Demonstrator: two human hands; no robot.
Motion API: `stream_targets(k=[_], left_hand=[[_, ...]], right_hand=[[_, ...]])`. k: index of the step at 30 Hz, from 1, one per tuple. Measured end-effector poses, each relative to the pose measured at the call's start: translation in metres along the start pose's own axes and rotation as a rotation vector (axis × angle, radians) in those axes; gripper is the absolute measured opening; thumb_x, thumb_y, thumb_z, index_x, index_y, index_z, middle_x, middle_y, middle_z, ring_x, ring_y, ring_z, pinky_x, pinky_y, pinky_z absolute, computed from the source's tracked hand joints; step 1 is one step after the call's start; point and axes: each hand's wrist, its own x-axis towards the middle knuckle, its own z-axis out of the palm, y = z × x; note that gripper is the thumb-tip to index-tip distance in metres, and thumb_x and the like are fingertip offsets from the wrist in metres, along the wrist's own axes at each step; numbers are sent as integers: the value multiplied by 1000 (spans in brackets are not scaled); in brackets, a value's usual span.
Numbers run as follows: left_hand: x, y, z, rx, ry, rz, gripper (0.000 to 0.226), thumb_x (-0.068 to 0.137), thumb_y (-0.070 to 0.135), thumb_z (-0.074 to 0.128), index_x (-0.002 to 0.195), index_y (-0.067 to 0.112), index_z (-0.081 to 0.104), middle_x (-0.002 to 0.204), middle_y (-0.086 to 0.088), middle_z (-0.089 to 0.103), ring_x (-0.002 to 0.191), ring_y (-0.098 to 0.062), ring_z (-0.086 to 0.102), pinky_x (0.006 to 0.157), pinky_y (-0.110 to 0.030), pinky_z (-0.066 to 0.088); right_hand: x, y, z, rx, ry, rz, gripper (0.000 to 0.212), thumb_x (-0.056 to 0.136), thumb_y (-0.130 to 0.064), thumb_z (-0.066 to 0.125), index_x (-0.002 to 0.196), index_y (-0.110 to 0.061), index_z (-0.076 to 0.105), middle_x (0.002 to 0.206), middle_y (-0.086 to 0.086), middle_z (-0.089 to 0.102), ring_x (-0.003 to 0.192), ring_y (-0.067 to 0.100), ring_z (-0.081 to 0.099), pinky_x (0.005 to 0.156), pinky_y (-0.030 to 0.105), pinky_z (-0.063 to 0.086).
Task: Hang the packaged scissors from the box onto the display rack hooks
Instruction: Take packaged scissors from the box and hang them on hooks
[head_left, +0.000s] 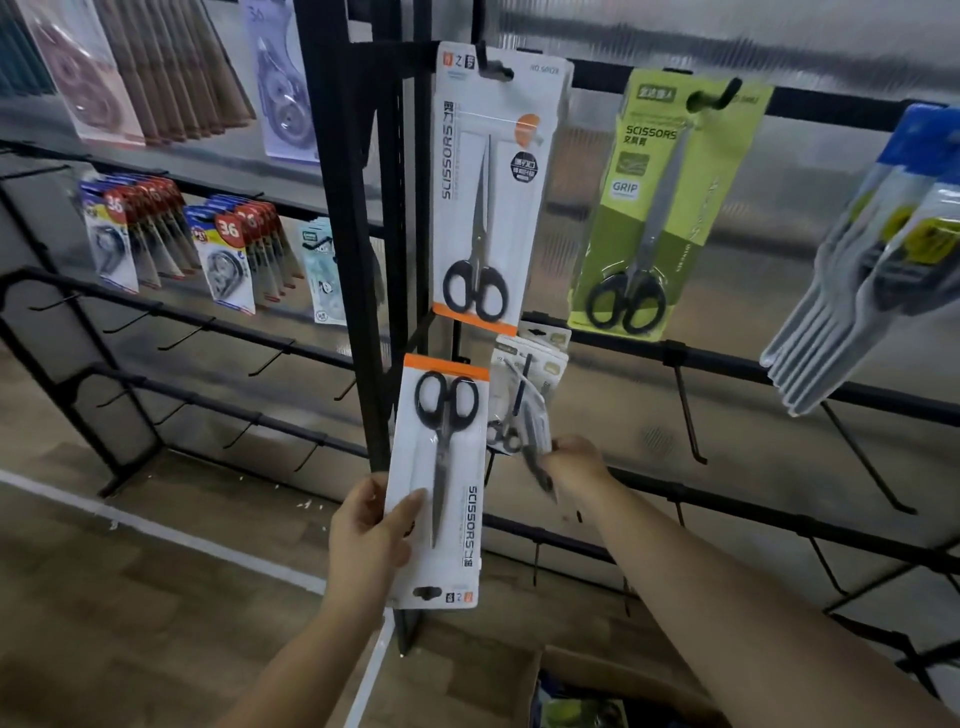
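Packaged scissors (439, 483), white card with orange band, sit upside down in my left hand (371, 530), its grip closed around the card's lower left edge, just below an identical hung pack (488, 192). My right hand (574, 462) pinches a small blurred pack (524, 410) hanging on the display rack (358, 208). The box (571, 691) is below.

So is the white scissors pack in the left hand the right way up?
Upside down. On the pack in the left hand, the hang hole is at the bottom, handles on top.
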Motion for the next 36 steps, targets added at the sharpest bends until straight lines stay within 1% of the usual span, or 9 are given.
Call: stream_targets(k=[3, 5, 9, 13, 19, 22, 25, 29, 36], left_hand=[[-5, 3, 3, 12, -31, -8, 7, 86, 7, 64, 82, 12, 62, 77, 0, 69, 78, -35, 64, 69, -51, 52], [-8, 5, 5, 28, -57, -11, 6, 85, 8, 65, 86, 13, 63, 79, 1, 70, 79, -34, 66, 70, -53, 53], [-14, 9, 4, 31, -129, -30, 7, 82, 4, 66, 87, 9, 64, 72, 1, 70, 70, -28, 64, 61, -41, 50], [-20, 13, 0, 57, -156, -13, 8, 80, 3, 67, 87, 8, 66, 68, -4, 67, 58, -20, 61, 47, -29, 44], [-36, 13, -14, 15, -187, -41, 27, 61, 12, 82, 86, 9, 71, 66, -8, 62, 49, -13, 55, 40, -21, 40], [-50, 15, -10, 78, -315, -50, 34, 56, 23, 84, 87, 13, 75, 66, -9, 62, 50, -17, 50, 41, -20, 38], [-54, 26, 4, 179, -373, -7, 17, 74, 11, 78, 90, 11, 72, 63, -6, 62, 46, -11, 51, 43, -20, 40], [-46, 45, 15, 210, -348, -74, 23, 78, 17, 73, 100, 12, 68, 77, -5, 72, 66, -22, 68, 54, -29, 55], [-41, 63, 37, -433, -414, -210, 60, 49, 14, 88, 103, 4, 64, 97, -17, 72, 80, -23, 72, 72, -34, 60]], right_hand=[[-7, 15, -8, -58, 2, 39, 27, 95, -13, 49, 118, -2, 58, 103, 13, 63, 90, 24, 60, 74, 31, 50], [-12, 22, -15, 141, -5, 49, 27, 95, -10, 49, 120, -2, 56, 105, 14, 63, 98, 28, 60, 85, 36, 49], [-47, 17, -32, 586, -78, -141, 14, 96, -22, 52, 103, -13, 60, 99, 10, 68, 88, 22, 64, 81, 36, 51], [-72, 13, -51, 608, -118, -303, 26, 89, -40, 58, 107, -22, 52, 101, -3, 65, 92, 13, 64, 81, 31, 52], [-88, 20, -48, 582, -300, -248, 25, 85, -25, 68, 103, -25, 50, 100, -1, 63, 100, 21, 59, 98, 39, 45], [-94, 25, -44, 739, -343, -312, 29, 84, -9, 66, 112, -11, 60, 103, 9, 70, 94, 27, 66, 88, 40, 53], [-98, 27, -58, 873, -245, -336, 17, 82, 6, 60, 91, -8, 63, 80, 7, 68, 75, 24, 64, 68, 33, 54], [-96, 35, -78, 1101, -112, -289, 15, 85, 6, 55, 89, -8, 59, 84, 9, 65, 76, 24, 62, 65, 32, 50], [-105, 49, -81, 1637, -127, -124, 7, 90, -3, 54, 92, -6, 60, 73, 6, 73, 69, 20, 71, 54, 30, 58]])
